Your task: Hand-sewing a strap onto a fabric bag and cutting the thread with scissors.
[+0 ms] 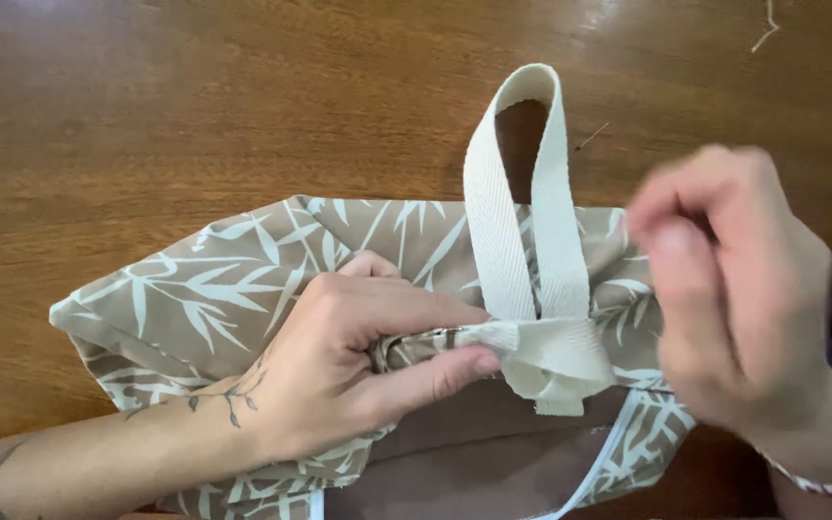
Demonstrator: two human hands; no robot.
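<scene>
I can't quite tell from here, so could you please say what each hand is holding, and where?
Left hand pinches the bag at its edge beside the strap. Right hand is blurred; no hold visible.

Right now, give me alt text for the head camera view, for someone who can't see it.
The left hand pinches the edge of a tan leaf-print fabric bag beside its cream webbing strap, on a brown wooden table. The right hand, blurred, hovers loosely closed above the bag's right side.
</scene>
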